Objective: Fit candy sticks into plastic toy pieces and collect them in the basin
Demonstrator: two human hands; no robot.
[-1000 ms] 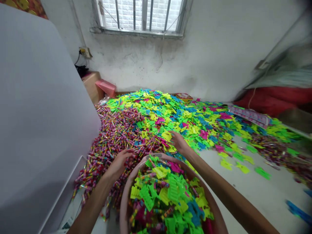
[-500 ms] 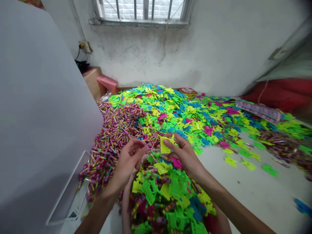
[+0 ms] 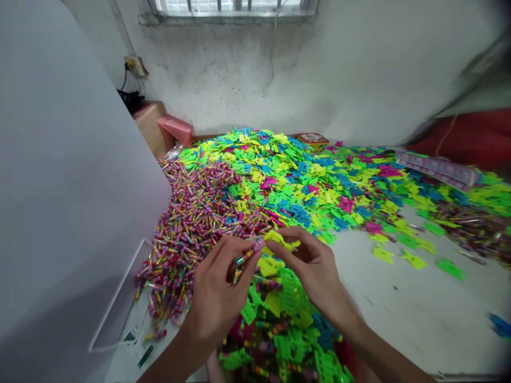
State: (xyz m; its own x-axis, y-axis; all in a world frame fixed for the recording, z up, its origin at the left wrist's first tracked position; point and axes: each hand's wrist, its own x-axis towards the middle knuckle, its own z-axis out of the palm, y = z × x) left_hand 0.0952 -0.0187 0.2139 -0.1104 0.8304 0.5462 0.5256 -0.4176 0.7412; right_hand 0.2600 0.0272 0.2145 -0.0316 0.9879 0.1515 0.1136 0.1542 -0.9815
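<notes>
Between the thumb and fingers of my left hand (image 3: 223,282) is a slim multicoloured tube (image 3: 250,251) with a pink patterned end. My right hand (image 3: 309,260) pinches a flat yellow plastic piece (image 3: 279,239) with a cut-out outline. The pink end of the tube meets the left edge of the yellow piece; whether it is inside it I cannot tell. Below both hands is a pinkish container (image 3: 213,367), filled with green, yellow and blue plastic pieces (image 3: 295,298) and more striped tubes (image 3: 261,347).
A heap of striped tubes (image 3: 191,213) lies at left, beside a white panel (image 3: 80,159). Behind, a large pile of neon plastic pieces (image 3: 279,170) reaches the wall. Loose pieces lie on the white tabletop (image 3: 383,303) at right, near a long patterned box (image 3: 435,169).
My hands have come together, bringing the tube's pink end against the yellow piece. The yellow piece has been tilted flatter. The camera view has tipped downward.
</notes>
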